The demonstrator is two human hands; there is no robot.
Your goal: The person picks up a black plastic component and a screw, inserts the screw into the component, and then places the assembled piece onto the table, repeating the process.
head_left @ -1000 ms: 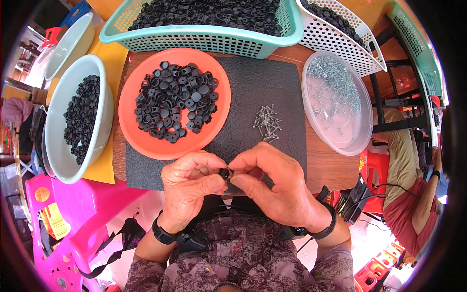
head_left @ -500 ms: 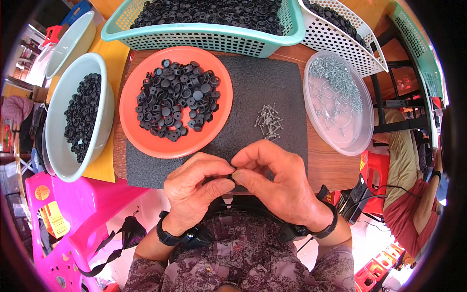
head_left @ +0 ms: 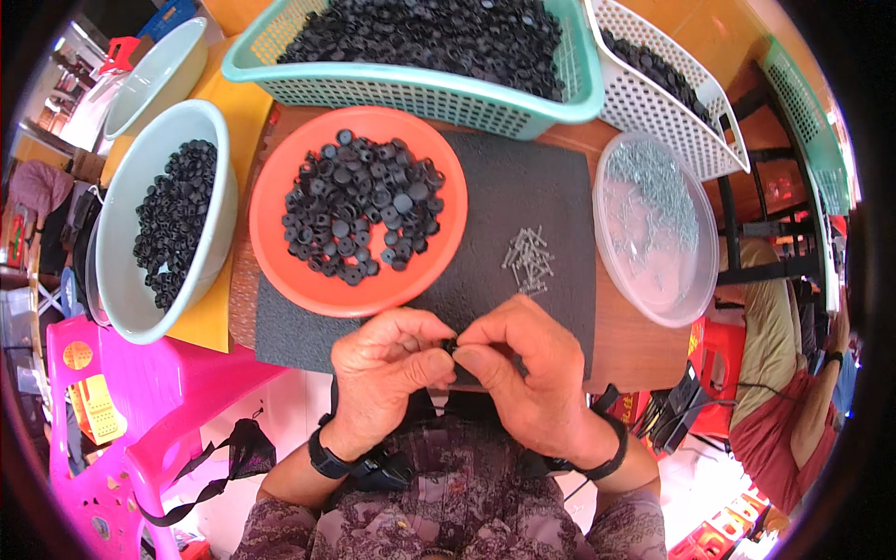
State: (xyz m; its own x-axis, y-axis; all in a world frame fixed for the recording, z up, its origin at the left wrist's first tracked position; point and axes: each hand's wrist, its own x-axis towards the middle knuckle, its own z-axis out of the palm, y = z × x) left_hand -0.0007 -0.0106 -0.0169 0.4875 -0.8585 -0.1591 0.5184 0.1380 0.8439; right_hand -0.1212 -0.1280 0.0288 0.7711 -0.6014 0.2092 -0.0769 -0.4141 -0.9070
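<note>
My left hand (head_left: 385, 371) and my right hand (head_left: 523, 366) meet fingertip to fingertip over the near edge of a dark mat (head_left: 523, 201). Between their thumbs and forefingers sits one small black round part (head_left: 448, 346), mostly hidden by the fingers. Just beyond the hands lies a small heap of silver screws (head_left: 528, 259) on the mat. An orange plate (head_left: 280, 252) piled with more black round parts (head_left: 359, 207) stands beyond my left hand.
A pale green bowl (head_left: 126, 219) with black parts is at the left. A teal basket (head_left: 439, 91) and a white basket (head_left: 686, 112) of black parts stand at the back. A clear lidded tub (head_left: 644, 261) of screws is at the right. A pink plastic chair (head_left: 140, 411) stands lower left; another person sits at the far right.
Both hands stay pinched together at the mat's near edge. The fingers have shifted slightly around the small black part between them.
</note>
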